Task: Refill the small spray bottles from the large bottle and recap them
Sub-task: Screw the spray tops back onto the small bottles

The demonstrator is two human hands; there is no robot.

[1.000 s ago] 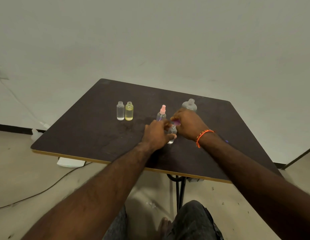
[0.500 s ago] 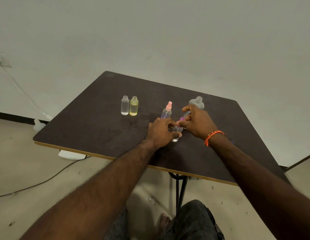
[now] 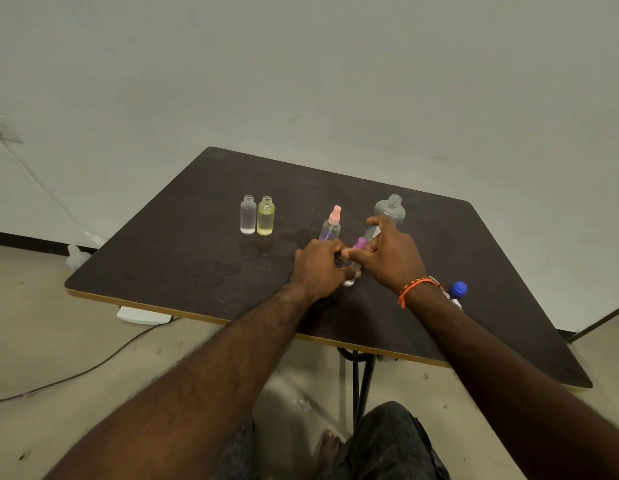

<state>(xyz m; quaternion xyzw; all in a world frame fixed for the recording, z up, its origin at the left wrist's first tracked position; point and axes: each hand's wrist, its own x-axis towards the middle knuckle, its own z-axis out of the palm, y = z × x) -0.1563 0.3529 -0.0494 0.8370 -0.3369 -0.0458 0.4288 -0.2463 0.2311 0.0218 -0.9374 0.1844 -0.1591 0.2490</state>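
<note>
Pink-capped bottle [image 3: 331, 226] just behind hands.

small bottle [image 3: 351, 271]: mostly hidden between the two hands; only its purple spray top [image 3: 360, 243] and a strip of clear body show.
left hand [image 3: 320, 268]: fingertips tucked behind the small bottle, so the grip cannot be read fully.
large bottle [image 3: 390, 211]: lower part covered by the right hand [image 3: 391, 258]; liquid level cannot be told.
pink-capped bottle [image 3: 331, 225]: base hidden behind the left hand.
blue cap [image 3: 458, 289]: what lies below it is covered by the right forearm; too little shows to identify it.
table [image 3: 183, 258]: near right corner hidden under the right arm.
both arms: cut off by the bottom edge.
</note>
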